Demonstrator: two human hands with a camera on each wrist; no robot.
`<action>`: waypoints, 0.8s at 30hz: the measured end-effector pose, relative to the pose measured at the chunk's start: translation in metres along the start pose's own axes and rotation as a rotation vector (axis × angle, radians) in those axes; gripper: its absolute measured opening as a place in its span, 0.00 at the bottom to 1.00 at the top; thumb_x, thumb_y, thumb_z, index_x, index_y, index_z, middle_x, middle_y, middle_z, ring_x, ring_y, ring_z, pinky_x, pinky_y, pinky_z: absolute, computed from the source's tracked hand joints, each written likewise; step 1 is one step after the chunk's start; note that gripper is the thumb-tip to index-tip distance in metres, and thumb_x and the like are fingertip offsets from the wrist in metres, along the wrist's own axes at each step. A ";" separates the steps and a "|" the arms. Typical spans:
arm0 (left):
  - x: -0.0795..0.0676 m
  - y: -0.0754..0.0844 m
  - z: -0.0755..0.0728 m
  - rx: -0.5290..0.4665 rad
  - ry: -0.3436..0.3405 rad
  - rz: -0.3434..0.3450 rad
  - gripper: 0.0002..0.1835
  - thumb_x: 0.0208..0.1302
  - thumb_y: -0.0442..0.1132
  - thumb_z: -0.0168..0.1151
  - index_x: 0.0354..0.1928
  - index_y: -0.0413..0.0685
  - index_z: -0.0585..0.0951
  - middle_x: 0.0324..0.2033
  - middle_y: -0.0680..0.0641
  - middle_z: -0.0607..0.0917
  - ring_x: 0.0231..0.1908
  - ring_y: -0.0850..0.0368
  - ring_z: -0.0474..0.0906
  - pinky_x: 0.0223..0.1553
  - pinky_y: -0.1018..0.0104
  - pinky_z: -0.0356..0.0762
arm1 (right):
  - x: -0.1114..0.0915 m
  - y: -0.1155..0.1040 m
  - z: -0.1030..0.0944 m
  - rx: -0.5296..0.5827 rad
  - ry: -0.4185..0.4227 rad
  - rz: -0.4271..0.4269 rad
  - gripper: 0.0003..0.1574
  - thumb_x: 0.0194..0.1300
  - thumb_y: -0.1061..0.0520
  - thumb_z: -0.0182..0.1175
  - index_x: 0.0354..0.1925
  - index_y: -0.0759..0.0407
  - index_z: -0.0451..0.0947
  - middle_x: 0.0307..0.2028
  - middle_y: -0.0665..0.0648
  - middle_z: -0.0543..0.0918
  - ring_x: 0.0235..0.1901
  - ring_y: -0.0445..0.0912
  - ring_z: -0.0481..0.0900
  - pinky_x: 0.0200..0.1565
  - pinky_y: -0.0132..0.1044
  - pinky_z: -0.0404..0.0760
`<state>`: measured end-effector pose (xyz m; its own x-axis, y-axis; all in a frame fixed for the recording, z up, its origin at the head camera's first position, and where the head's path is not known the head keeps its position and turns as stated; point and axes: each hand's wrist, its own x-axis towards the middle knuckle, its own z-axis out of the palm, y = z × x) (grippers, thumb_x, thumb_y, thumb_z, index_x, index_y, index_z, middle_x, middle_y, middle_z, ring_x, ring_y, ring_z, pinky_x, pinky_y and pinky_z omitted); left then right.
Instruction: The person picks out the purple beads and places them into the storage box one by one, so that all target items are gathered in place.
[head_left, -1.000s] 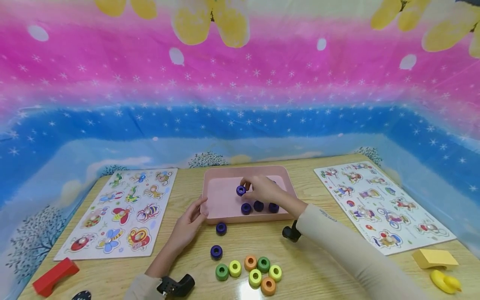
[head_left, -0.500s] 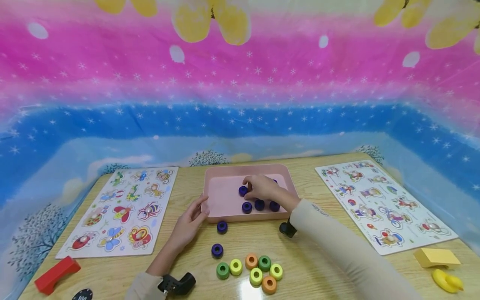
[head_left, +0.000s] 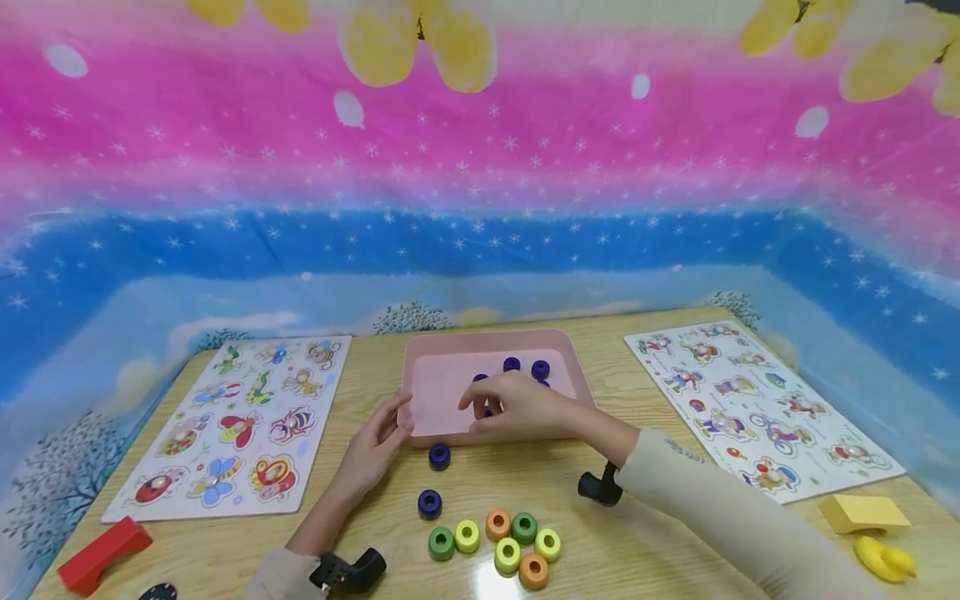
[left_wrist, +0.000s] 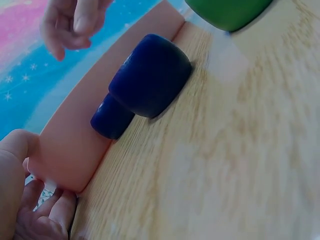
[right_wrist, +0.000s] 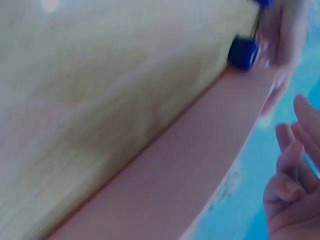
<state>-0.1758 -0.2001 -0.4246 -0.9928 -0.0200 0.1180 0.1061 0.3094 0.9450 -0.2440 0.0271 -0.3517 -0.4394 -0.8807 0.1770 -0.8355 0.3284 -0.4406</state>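
My left hand (head_left: pixel 377 446) grips the front left corner of a shallow pink tray (head_left: pixel 435 392); in the left wrist view its thumb (left_wrist: pixel 17 145) lies against the wall, its fingers curled around the corner. Over the front of the tray, my right hand (head_left: pixel 525 404) has its fingers bent and spread, with nothing between them. Several dark purple rings lie in the tray, including a back ring (head_left: pixel 512 364) and one at its right (head_left: pixel 541 368); the hand partly hides others. Two more purple rings, a nearer one (head_left: pixel 430 503) and one by the tray (head_left: pixel 439 456), stand on the table.
Green, yellow and orange rings (head_left: pixel 507 555) cluster at the front of the table. Picture puzzle boards flank the tray, a left board (head_left: pixel 206 446) and a right board (head_left: pixel 757 412). A red block (head_left: pixel 105 554), a yellow block (head_left: pixel 864 514) and a yellow duck (head_left: pixel 885 558) lie near the edges.
My right hand has let go of the purple ring inside the tray, and its fingers have moved toward the tray's front wall. The left hand stays at the corner.
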 end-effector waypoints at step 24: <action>0.001 -0.004 -0.001 -0.015 -0.015 0.017 0.22 0.59 0.40 0.51 0.57 0.53 0.65 0.60 0.50 0.56 0.55 0.56 0.59 0.52 0.64 0.60 | 0.011 -0.039 0.046 -0.061 -0.401 -0.157 0.19 0.50 0.48 0.59 0.43 0.48 0.72 0.26 0.40 0.72 0.25 0.29 0.68 0.26 0.17 0.66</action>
<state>-0.1768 -0.2023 -0.4281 -0.9915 -0.0006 0.1299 0.1240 0.2952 0.9474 -0.2011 -0.0112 -0.3726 -0.1521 -0.9806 -0.1237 -0.9053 0.1884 -0.3806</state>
